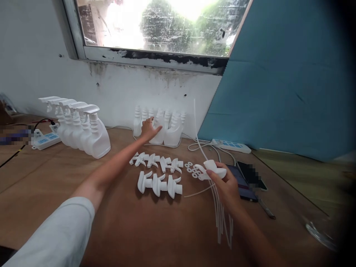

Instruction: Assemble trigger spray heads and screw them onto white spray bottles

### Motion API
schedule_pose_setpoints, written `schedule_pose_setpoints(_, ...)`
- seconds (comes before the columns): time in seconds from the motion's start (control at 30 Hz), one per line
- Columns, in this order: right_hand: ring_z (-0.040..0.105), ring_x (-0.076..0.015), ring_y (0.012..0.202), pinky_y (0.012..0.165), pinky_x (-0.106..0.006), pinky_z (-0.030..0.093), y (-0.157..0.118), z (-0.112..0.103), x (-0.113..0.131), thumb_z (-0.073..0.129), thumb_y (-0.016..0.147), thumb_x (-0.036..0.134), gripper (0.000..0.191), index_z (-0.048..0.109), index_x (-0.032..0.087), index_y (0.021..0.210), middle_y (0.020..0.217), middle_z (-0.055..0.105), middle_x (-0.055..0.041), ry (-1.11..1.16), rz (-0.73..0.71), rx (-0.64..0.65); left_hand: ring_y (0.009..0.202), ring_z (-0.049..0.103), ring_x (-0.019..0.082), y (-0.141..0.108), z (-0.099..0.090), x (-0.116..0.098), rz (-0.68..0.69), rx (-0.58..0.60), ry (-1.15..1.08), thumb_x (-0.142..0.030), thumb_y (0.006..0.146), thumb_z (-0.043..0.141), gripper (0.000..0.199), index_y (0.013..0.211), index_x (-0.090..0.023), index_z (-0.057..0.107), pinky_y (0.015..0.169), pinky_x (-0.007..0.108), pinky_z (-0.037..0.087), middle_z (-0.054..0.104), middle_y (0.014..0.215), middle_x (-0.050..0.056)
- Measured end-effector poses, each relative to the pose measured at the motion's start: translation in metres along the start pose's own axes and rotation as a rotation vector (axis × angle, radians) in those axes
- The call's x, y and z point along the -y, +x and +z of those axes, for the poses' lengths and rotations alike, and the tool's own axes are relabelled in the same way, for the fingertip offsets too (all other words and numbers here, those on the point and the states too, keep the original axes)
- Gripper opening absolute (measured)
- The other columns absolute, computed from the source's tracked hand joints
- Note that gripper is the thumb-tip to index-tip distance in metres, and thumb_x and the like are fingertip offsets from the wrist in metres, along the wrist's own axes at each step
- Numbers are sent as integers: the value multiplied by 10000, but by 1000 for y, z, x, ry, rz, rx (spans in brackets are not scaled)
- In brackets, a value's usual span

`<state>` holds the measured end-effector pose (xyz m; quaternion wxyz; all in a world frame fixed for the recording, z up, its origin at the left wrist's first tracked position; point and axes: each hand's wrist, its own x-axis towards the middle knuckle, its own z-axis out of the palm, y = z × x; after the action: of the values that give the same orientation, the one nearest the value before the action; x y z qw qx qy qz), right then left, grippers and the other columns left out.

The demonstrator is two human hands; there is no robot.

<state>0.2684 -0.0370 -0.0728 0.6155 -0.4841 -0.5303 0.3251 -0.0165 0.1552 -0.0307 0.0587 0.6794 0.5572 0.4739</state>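
Observation:
My left hand (150, 130) reaches to a group of white spray bottles (172, 135) without heads by the wall. Its fingers and thumb are apart at the bottles; whether they touch one is hard to see. My right hand (228, 185) is closed around a white trigger spray head (211, 166), from which a thin dip tube (197, 135) sticks up. Left of it, small white rings (189, 170) lie on the table. Two rows of loose trigger heads (159, 184) lie between my arms. Several loose dip tubes (219, 215) extend below my right hand.
Bottles with heads fitted (97, 142) stand in a row at the left, beside a power strip (46, 141). Another power strip (232, 145) with a white cable lies at the back right. A phone (251, 175), a dark tablet (247, 193) and a utility knife (267, 209) lie rightward.

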Motion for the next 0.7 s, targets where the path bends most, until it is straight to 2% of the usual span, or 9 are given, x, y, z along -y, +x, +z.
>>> schedule_pose_setpoints(0.07, 619, -167, 770, 680, -272, 487, 6, -8, 0, 780, 683, 414, 430, 610, 208, 1019, 926, 652, -20, -40, -27, -48, 1216, 423, 365, 19, 8, 13, -33, 23, 38, -378, 762, 705, 617, 1276, -141, 461, 992, 505, 370, 572, 1191, 159)
schedule_pose_setpoints(0.13, 619, -164, 742, 665, -277, 489, 9, -13, 5, 783, 670, 404, 436, 603, 208, 1016, 914, 641, -16, -61, -52, -89, 1150, 474, 365, 24, 13, 19, -37, 49, 74, -357, 729, 737, 568, 1209, -150, 514, 952, 510, 402, 605, 1087, 137)
schedule_pose_setpoints(0.27, 600, -161, 732, 673, -290, 482, 7, -19, 19, 733, 720, 377, 345, 609, 216, 999, 906, 625, -16, -133, -140, -133, 1065, 541, 298, 4, 12, 17, 65, 60, 124, -270, 737, 731, 385, 1072, -151, 581, 926, 433, 447, 564, 1078, 116)
schedule_pose_setpoints(0.37, 580, -176, 800, 716, -304, 468, 2, -23, 28, 685, 766, 320, 244, 623, 236, 987, 937, 607, -21, -243, -310, -125, 1070, 550, 245, -20, -3, 10, 197, 49, 143, -257, 787, 685, 408, 1162, -176, 546, 932, 367, 456, 517, 1154, 94)
schedule_pose_setpoints(0.5, 563, -202, 896, 772, -334, 445, -2, -26, 33, 654, 783, 231, 222, 623, 260, 1001, 978, 580, -29, -370, -546, -87, 1127, 508, 287, -48, -34, 6, 298, 12, 195, -261, 806, 661, 465, 1241, -195, 509, 968, 421, 429, 494, 1220, 104)
schedule_pose_setpoints(0.6, 562, -215, 932, 815, -360, 435, -2, -25, 34, 647, 783, 197, 240, 621, 260, 1014, 991, 583, -35, -429, -620, -73, 1133, 488, 313, -60, -54, 9, 341, -22, 253, -266, 814, 652, 449, 1234, -183, 518, 984, 461, 405, 517, 1207, 120)
schedule_pose_setpoints(0.7, 564, -218, 941, 827, -369, 437, -2, -24, 34, 641, 790, 192, 248, 616, 257, 1028, 997, 585, -38, -440, -632, -47, 1094, 502, 307, -67, -67, 12, 398, -55, 347, -291, 838, 630, 422, 1229, -176, 521, 953, 455, 419, 536, 1197, 127)
